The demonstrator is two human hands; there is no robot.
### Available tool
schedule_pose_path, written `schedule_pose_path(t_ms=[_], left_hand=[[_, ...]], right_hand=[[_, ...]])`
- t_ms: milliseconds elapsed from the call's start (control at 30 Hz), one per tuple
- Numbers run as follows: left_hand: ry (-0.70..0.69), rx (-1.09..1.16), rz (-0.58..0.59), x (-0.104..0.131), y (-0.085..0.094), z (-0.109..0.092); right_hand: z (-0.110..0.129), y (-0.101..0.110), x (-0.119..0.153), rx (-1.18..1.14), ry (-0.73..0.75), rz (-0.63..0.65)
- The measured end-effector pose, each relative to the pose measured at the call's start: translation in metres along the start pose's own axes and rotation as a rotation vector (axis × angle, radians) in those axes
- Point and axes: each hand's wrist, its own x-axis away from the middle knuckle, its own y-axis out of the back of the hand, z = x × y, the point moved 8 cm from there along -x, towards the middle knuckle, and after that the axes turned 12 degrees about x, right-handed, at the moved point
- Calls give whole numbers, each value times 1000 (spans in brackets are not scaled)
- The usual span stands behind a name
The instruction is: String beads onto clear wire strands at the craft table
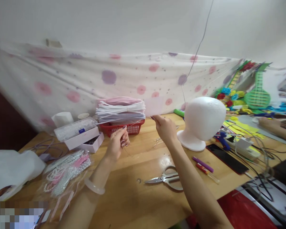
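A thin pale strand (139, 121), thread or fine wire, runs between my two hands over the table. My left hand (119, 141) pinches one part of it, fingers curled, and a loose length hangs below that hand. Higher and to the right, my right hand (165, 128) grips the other part between thumb and fingertips. Behind them is a red basket (133, 128) with bundles of white and pink pipe cleaners (121, 109) stacked on it. Silver scissors (165, 179) lie partly opened beneath my right forearm.
A white foam head (203, 119) stands right of my right hand. Beyond it are a phone (226, 158), pens (202, 163), cables and a power strip (245, 148). Another person's hand (268, 124) is at far right. White boxes (83, 138) and bagged beads (66, 171) lie left.
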Motion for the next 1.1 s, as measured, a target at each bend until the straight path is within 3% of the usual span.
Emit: schedule_pose_path(t_ms=[100,200,300,400,600,700,800,900,1033,1100], left_hand=[[111,-88,70,-8,-4,-6],[181,-225,193,-22,-24,-17],[105,-293,286,-37,-49,-32],[-3,-245,293,-42,-60,-40],[-82,-109,266,-17,-49,-37],[-83,-24,225,-6,-38,-32],[-73,23,186,-2,-26,-26],[-47,34,175,0,-20,-24],[80,-56,227,8,-28,-17],[163,-82,252,15,-36,-12]], right_hand=[[11,7,-2,28,92,-5],[36,18,-3,50,249,-1],[59,29,-6,43,361,-12],[58,40,-11,-12,335,-84],[26,41,-17,-143,223,-228],[23,34,-18,-191,230,-234],[27,28,-18,-180,222,-213],[43,32,-9,-212,315,-260],[61,43,10,-263,456,-400],[67,41,18,-259,519,-412]])
